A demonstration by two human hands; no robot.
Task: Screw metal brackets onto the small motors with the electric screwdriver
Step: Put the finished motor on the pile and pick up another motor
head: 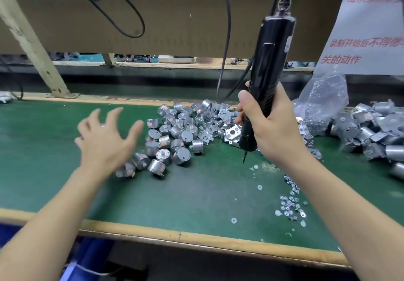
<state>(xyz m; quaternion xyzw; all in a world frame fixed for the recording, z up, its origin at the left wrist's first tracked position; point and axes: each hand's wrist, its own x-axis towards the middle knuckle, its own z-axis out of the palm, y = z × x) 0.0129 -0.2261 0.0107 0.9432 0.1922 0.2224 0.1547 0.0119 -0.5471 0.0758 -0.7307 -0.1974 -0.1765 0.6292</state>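
Observation:
My right hand (pixel 270 125) grips the black electric screwdriver (pixel 271 62), which hangs upright from a cable with its bit just above the green mat. My left hand (pixel 105 138) hovers blurred above the mat with fingers spread and holds nothing, just left of a heap of small silver motors (pixel 175 134). Behind the screwdriver lies a pile of metal brackets (pixel 220 121). Small screws and washers (pixel 290 202) are scattered on the mat under my right forearm.
A second heap of motors with brackets (pixel 376 132) lies at the right beside a clear plastic bag (pixel 323 103). Cables (pixel 227 40) hang from above. A slanted frame post (pixel 32 47) stands at the back left. The mat's wooden front edge (pixel 196 239) runs across the bottom.

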